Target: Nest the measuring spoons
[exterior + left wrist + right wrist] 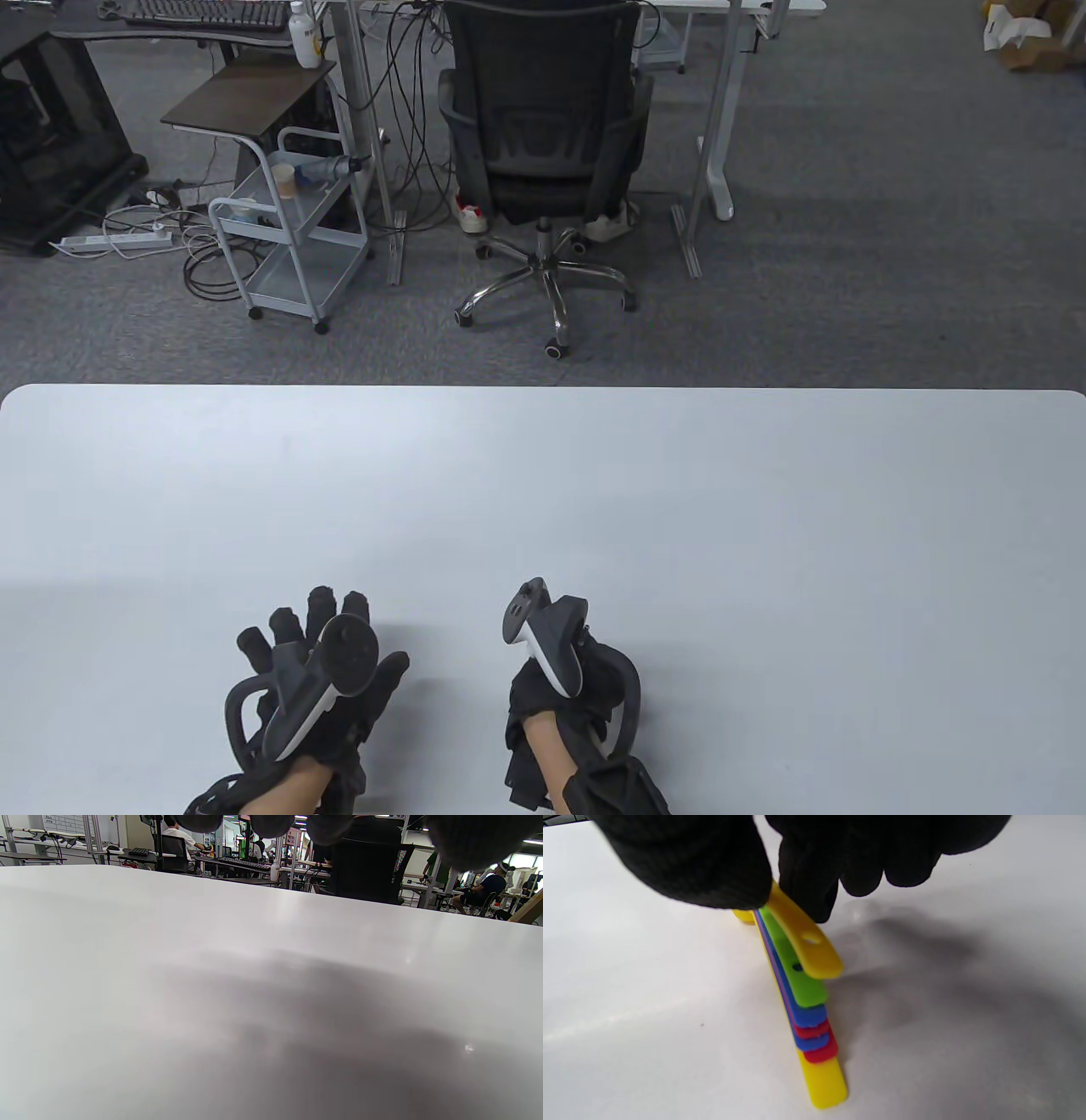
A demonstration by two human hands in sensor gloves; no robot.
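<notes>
A stack of nested measuring spoons (806,1001) shows in the right wrist view, with yellow, green, blue and red handles fanned one over another. The lowest yellow handle (823,1082) lies on the white table. My right hand (772,895) pinches the top yellow handle (806,942) between thumb and fingers; the bowls are hidden behind the glove. In the table view my right hand (560,679) sits at the near edge and covers the spoons. My left hand (318,654) rests flat on the table with fingers spread, holding nothing. Its fingertips (271,823) hang at the top of the left wrist view.
The white table (679,509) stretches away from both hands. Beyond its far edge stand an office chair (543,144), a wheeled cart (288,238) and desk legs on grey carpet.
</notes>
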